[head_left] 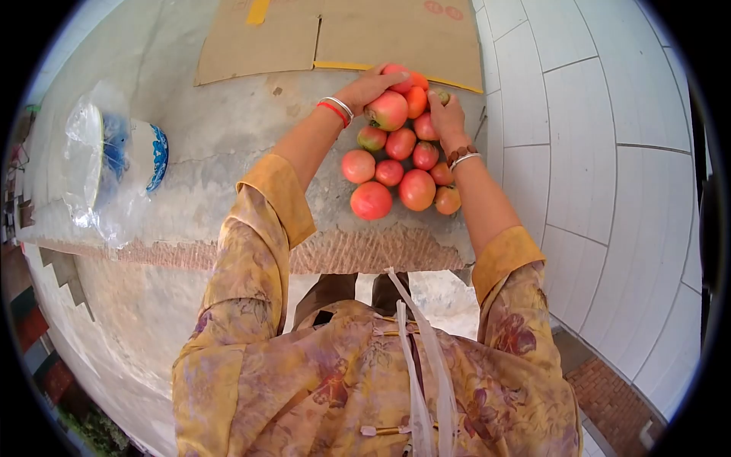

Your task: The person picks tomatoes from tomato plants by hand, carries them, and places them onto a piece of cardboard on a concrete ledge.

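Observation:
Red, orange and partly green tomatoes (416, 190) lie close together on the concrete ledge. At the far end of the group, my left hand (369, 89) is closed around a pinkish-red tomato (397, 74). A larger tomato (387, 111) with a greenish stem end sits just below that hand. My right hand (447, 116) curls along the right side of the group, with a small greenish tomato (442, 97) showing at its fingers. Some of its fingertips are hidden. Nearer to me, a round red tomato (371, 200) rests at the front left of the group.
Flattened cardboard (259, 49) lies beyond the tomatoes. On the left stands a white and blue container (145, 148) beside a clear plastic bag (87, 183). A white tiled wall (571, 107) borders the ledge on the right. The ledge's rough front edge (373, 250) is close to my body.

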The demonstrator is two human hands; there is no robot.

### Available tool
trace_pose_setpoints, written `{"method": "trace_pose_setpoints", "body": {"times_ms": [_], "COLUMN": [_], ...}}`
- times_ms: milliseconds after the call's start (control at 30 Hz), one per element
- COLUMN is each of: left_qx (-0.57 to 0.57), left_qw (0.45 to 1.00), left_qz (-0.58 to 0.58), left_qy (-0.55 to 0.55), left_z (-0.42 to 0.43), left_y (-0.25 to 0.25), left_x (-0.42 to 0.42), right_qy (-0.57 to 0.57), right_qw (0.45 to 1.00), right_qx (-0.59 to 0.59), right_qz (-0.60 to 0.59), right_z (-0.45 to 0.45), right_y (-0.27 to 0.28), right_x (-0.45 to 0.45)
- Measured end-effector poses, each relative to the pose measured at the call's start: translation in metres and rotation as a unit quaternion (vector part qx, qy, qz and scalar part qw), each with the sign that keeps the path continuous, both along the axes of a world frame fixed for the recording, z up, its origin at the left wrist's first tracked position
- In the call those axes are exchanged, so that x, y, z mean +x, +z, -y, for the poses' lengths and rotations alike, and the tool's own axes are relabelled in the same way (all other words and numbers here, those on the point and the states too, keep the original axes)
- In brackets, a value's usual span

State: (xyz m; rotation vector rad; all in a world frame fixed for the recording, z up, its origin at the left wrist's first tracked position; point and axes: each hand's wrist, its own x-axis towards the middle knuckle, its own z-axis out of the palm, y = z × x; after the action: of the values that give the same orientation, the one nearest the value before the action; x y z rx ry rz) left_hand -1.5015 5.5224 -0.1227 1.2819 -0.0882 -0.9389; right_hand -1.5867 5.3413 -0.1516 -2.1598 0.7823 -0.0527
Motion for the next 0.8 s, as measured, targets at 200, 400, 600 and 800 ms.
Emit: {"method": "trace_pose_setpoints", "body": {"times_ms": [200, 400, 600, 800], "left_qx": [0.091, 0.143, 0.183, 0.172], "left_qw": [0.992, 0.977, 0.959, 0.963], "left_qz": [0.065, 0.150, 0.206, 0.189], "left_qy": [0.057, 0.040, 0.068, 0.088], "left_z": [-0.012, -0.020, -0.031, -0.049], "left_y": [0.005, -0.019, -0.035, -0.020], "left_x": [0.000, 0.002, -0.010, -0.041], "right_qy": [0.071, 0.093, 0.097, 0.144], "right_qw": [0.995, 0.982, 0.985, 0.985], "right_qx": [-0.056, -0.121, -0.029, -0.034], "right_qz": [0.033, 0.109, 0.140, 0.089], "right_z": [0.000, -0.006, -0.029, -0.035], "right_y": [0.004, 0.021, 0.063, 0.092], "right_x": [-0.014, -0.053, -0.143, -0.265]}}
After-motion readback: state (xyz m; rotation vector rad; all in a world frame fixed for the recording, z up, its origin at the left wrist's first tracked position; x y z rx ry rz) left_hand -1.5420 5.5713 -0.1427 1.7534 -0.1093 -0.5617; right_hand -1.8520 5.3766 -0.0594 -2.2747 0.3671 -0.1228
